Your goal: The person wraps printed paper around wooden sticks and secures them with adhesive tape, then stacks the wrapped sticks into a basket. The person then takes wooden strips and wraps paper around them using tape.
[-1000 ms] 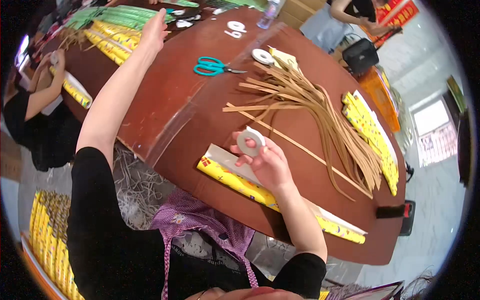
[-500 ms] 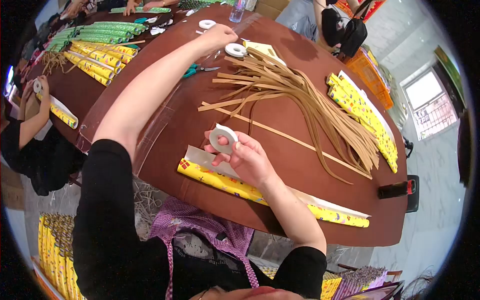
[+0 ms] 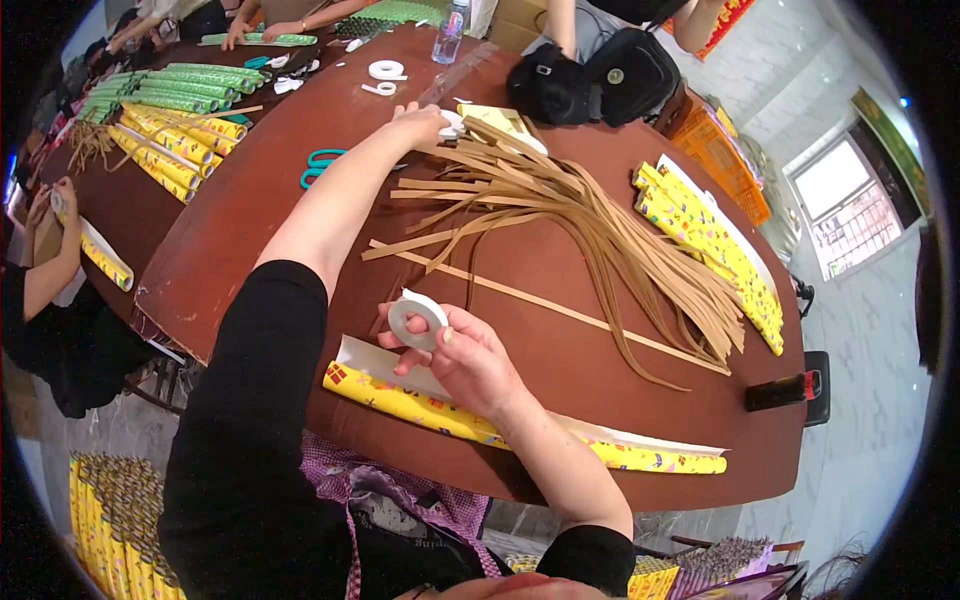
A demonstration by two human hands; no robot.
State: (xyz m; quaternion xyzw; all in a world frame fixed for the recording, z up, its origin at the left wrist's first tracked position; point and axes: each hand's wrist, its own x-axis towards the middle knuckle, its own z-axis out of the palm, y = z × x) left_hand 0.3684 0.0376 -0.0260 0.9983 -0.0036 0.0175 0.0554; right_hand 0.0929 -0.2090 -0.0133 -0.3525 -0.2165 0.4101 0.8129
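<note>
My right hand point(image 3: 470, 365) pinches a white roll of tape point(image 3: 418, 322) upright between thumb and fingers, a short loose end at its top. Below that hand lies a partly rolled sheet of yellow patterned paper point(image 3: 420, 410), its white inner side showing along the far edge. Stretched across the table, my left hand point(image 3: 415, 128) has its fingers somewhat apart. It is beside another white tape roll point(image 3: 453, 124), partly hidden by the hand; contact is unclear. Tan flat strips point(image 3: 600, 220) lie in a bundle near both hands.
Teal-handled scissors point(image 3: 320, 166) lie beside my left forearm. More tape rolls point(image 3: 386, 70) and a water bottle point(image 3: 450, 35) stand farther back. Yellow rolled papers point(image 3: 710, 255) lie at the right, near a black cylinder point(image 3: 775, 392). Co-workers sit at the left and far side.
My left hand has come down toward the tape roll beside the strips. My right hand still holds its roll over the yellow paper. A black bag has moved to the far table edge.
</note>
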